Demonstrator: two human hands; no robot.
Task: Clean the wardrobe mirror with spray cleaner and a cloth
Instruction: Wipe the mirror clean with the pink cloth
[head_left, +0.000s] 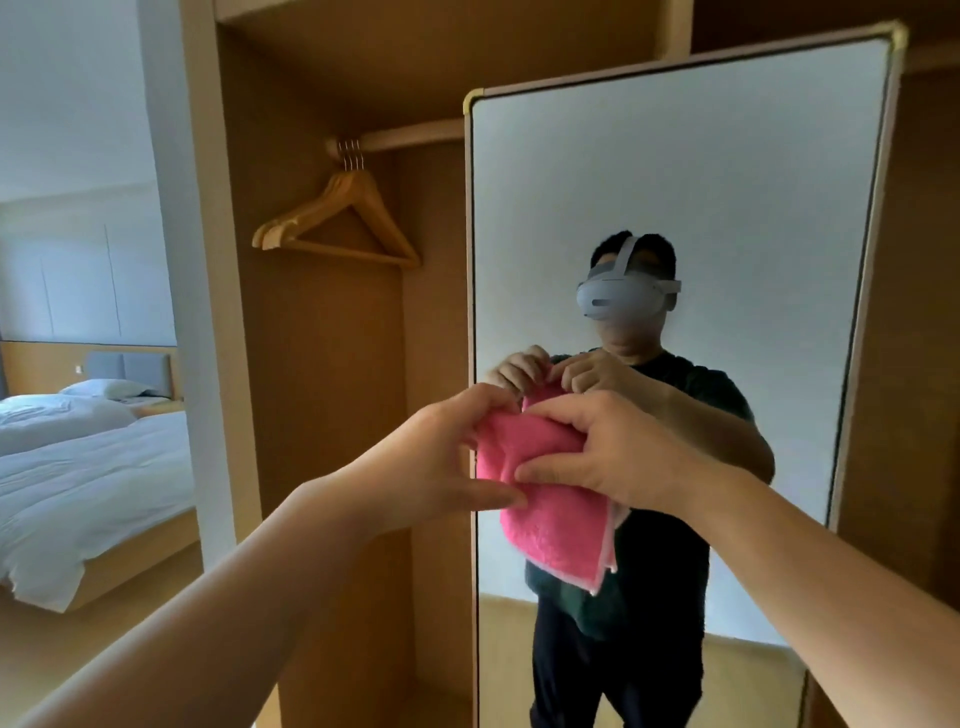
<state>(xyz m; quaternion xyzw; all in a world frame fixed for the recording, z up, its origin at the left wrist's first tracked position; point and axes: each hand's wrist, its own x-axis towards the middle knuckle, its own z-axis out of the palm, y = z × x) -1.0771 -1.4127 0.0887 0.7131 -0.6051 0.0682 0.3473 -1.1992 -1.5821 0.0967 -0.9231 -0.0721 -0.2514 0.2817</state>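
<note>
A tall wardrobe mirror with a thin gold-cornered frame stands on the right, and my reflection shows in it. In front of its lower left part I hold a folded pink cloth with both hands. My left hand pinches the cloth's left edge, thumb below and fingers on top. My right hand grips its right side, fingers curled over the top fold. The cloth's lower end hangs down below my right hand. No spray bottle is in view.
Left of the mirror is an open wooden wardrobe bay with several wooden hangers on a rail. At far left, through an opening, a bed with white bedding stands on a wooden base. Wooden panels flank the mirror on the right.
</note>
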